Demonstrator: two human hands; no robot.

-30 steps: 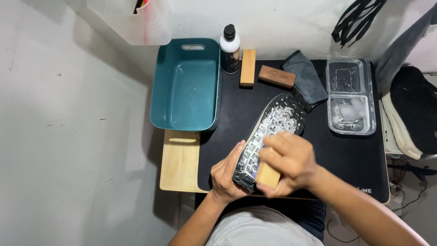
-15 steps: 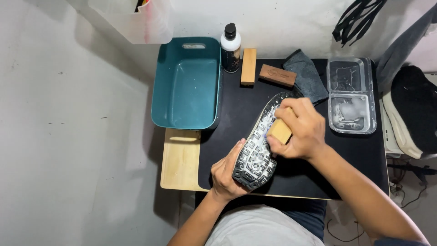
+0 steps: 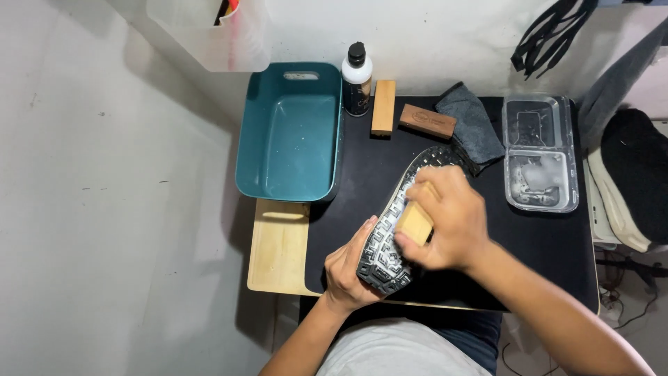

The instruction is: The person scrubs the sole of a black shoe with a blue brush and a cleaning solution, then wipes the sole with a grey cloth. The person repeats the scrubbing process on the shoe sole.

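Left of the shoe sits the teal plastic basin (image 3: 289, 143), with a bare wooden board (image 3: 278, 247) below it at the counter's edge. Our left hand (image 3: 348, 268) curls around the heel end of the shoe (image 3: 396, 223), which lies sole-up across the black mat (image 3: 543, 251). Our right hand (image 3: 445, 219) closes around a wooden-backed brush (image 3: 415, 223), pressed on the tread near mid-sole — we judge the scrubbing step is underway. Above the shoe stand a cleaner bottle (image 3: 357, 87), two more wooden brushes and a grey cloth (image 3: 472, 129); right of it, a clear tray (image 3: 540, 153) holding sudsy water. Next, likely firm strokes toward the toe — heel held steady.
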